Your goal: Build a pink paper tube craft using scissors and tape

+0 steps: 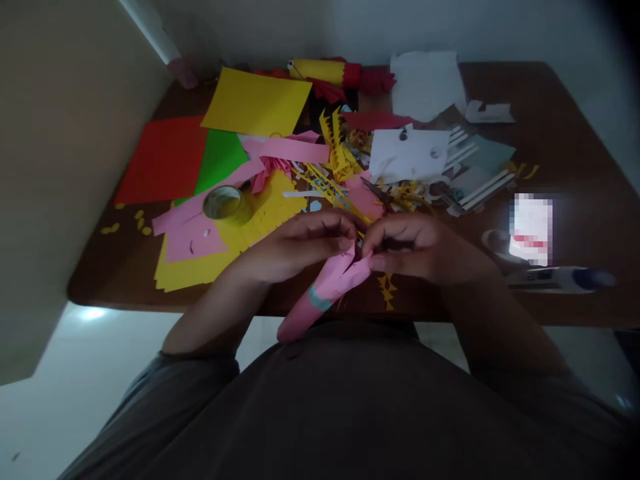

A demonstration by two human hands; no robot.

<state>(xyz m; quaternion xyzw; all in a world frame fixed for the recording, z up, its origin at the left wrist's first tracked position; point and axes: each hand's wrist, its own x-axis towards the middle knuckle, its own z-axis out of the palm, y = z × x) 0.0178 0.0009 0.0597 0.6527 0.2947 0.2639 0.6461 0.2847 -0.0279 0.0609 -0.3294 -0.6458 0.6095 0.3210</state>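
A pink paper tube [325, 287] with a pale green band slants up from my shirt toward the table's front edge. Its upper end is split into two flaps. My left hand [313, 243] pinches the left flap between thumb and fingers. The right flap is held the same way by my right hand [413, 247]. Just beyond my hands, dark scissors [377, 191] lie among yellow and white paper scraps. A yellow zigzag strip [387, 291] lies below my right hand.
Left of my hands, a tape roll [223, 203] rests on yellow and pink paper. Red [163, 160] and yellow sheets [257, 100] lie behind. White sheets [410, 155] are at right, with a glue tube [560, 279] near the front edge. A yellow-and-red paper roll [320, 71] lies at the back.
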